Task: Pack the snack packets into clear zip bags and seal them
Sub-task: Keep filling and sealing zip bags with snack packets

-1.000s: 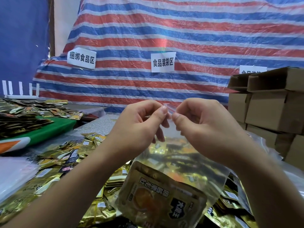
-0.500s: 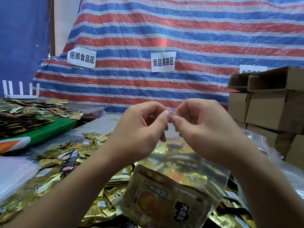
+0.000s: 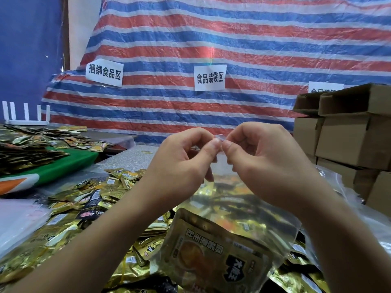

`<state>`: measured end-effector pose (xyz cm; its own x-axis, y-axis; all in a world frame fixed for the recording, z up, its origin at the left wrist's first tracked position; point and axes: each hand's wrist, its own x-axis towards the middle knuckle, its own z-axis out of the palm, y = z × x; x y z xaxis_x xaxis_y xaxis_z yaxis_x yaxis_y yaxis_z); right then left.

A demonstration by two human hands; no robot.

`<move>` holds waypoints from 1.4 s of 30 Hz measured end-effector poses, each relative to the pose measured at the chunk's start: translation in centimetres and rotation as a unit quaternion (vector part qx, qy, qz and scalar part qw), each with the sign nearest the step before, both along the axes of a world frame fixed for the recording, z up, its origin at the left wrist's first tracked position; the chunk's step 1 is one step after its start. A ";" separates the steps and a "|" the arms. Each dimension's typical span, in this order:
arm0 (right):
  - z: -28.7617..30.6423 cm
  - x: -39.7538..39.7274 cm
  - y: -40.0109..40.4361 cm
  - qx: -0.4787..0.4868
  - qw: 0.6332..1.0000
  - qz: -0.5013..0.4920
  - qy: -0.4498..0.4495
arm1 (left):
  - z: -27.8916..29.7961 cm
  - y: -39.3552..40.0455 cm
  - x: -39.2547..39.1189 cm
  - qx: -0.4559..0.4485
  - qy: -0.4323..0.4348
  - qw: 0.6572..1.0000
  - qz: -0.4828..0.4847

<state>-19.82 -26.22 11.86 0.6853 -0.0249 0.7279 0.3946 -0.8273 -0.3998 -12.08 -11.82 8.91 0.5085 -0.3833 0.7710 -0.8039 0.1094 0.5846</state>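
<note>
Above the fingers [image 3: 213, 144], a white paper sign [image 3: 209, 77] on the striped tarp [image 3: 254, 39] reads 食品装袋区; another sign [image 3: 104, 72], up-left, reads 捆绑食品区. The gold packet [image 3: 213, 254] print below is unclear.

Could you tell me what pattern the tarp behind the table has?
Red, blue and white stripes on the tarp, head view.

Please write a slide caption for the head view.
Both hands pinch the top edge of a clear plastic zip bag holding a gold foil snack packet.

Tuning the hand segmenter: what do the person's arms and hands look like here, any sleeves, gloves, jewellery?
Both forearms are bare right to the frame edge: no sleeves show. The left hand and right hand wear no gloves; no rings, watch or wristbands are visible. Fingernails look short and unpainted. No markings or tape.
</note>
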 end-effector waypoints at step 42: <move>0.0 0.2 -0.2 -0.039 0.999 -0.020 0.018 | -0.6 -0.3 0.4 -0.054 -0.019 0.997 0.042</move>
<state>-19.65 -26.41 11.85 0.7110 0.0031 0.7032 0.3465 -0.8717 -0.3465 -11.64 -12.17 8.28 0.5041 -0.2546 0.8253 -0.8347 0.1018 0.5412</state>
